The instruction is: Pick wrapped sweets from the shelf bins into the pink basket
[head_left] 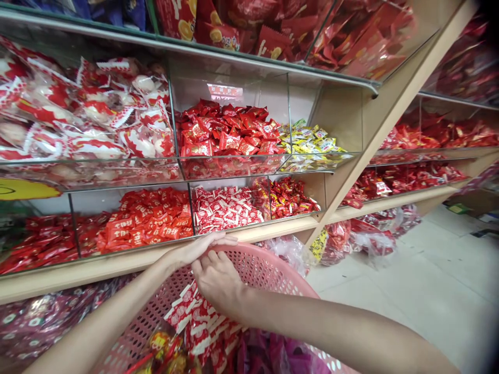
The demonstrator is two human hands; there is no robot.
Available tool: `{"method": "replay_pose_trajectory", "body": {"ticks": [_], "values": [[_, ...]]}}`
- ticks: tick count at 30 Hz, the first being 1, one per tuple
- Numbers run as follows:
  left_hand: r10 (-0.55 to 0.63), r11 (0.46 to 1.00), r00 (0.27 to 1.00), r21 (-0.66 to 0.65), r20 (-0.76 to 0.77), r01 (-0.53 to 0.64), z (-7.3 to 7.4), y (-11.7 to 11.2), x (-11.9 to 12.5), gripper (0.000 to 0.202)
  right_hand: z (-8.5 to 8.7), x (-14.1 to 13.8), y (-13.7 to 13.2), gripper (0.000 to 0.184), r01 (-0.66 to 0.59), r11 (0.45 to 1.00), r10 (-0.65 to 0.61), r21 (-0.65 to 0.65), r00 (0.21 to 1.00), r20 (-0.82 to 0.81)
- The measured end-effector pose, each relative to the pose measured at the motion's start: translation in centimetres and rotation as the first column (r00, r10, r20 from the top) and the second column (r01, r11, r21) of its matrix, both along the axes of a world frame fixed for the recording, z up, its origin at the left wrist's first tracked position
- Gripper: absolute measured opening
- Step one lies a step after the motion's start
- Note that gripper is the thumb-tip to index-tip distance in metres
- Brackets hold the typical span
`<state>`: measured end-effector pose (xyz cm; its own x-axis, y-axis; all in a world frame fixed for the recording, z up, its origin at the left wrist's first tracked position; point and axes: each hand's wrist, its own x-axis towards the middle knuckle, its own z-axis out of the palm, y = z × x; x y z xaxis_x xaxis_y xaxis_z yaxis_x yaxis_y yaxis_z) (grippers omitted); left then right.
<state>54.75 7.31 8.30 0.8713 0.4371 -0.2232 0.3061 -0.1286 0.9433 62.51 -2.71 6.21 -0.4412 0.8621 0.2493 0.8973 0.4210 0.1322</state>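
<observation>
I have a pink perforated plastic basket in front of me, below the shelf edge. My left hand reaches in from the lower left, its fingers curled over the basket's far rim. My right hand comes from the lower right and sits inside the basket just under the left hand. Its back is up and its fingers are bent and pressed together; what they hold is hidden. Red-and-white candy packets lie heaped under it, with purple packets and a yellow-red bag beside them.
Glass-fronted shelf bins hold wrapped sweets: red-and-white packets, orange-red packets, red packets, yellow packets. Clear bags of sweets lie on the tiled floor at the right. A slanted wooden post divides the shelving.
</observation>
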Motion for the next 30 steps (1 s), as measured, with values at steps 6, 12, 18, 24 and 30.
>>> {"method": "replay_pose_trajectory", "body": {"ticks": [6, 12, 18, 24, 30], "values": [[0.012, 0.999, 1.000, 0.047, 0.004, -0.013, 0.6, -0.5, 0.0, 0.051, -0.7, 0.0, 1.2, 0.018, -0.027, 0.999, 0.030, -0.035, 0.997, 0.075], [0.016, 0.998, 1.000, 0.064, 0.002, -0.016, 0.3, -0.4, -0.2, 0.050, -1.6, -0.1, 1.6, 0.017, -0.017, 0.999, 0.020, -0.047, 0.997, 0.080], [0.037, 0.998, 0.999, 0.051, 0.001, -0.037, -0.1, -0.1, -0.3, 0.051, -1.4, -0.1, 0.9, 0.018, -0.040, 0.999, 0.041, -0.028, 0.998, 0.055], [0.046, 0.999, 0.997, 0.006, 0.056, -0.047, 0.2, -0.3, -0.1, 0.050, 4.6, 3.5, -1.7, 0.016, -0.006, 0.994, 0.018, -0.106, 0.994, 0.110], [-0.027, 0.999, 0.997, -0.017, 0.079, 0.029, 0.0, -0.2, 0.0, 0.056, 9.4, 9.2, 3.3, 0.028, 0.404, 0.914, -0.404, 0.015, 0.914, -0.023]]}}
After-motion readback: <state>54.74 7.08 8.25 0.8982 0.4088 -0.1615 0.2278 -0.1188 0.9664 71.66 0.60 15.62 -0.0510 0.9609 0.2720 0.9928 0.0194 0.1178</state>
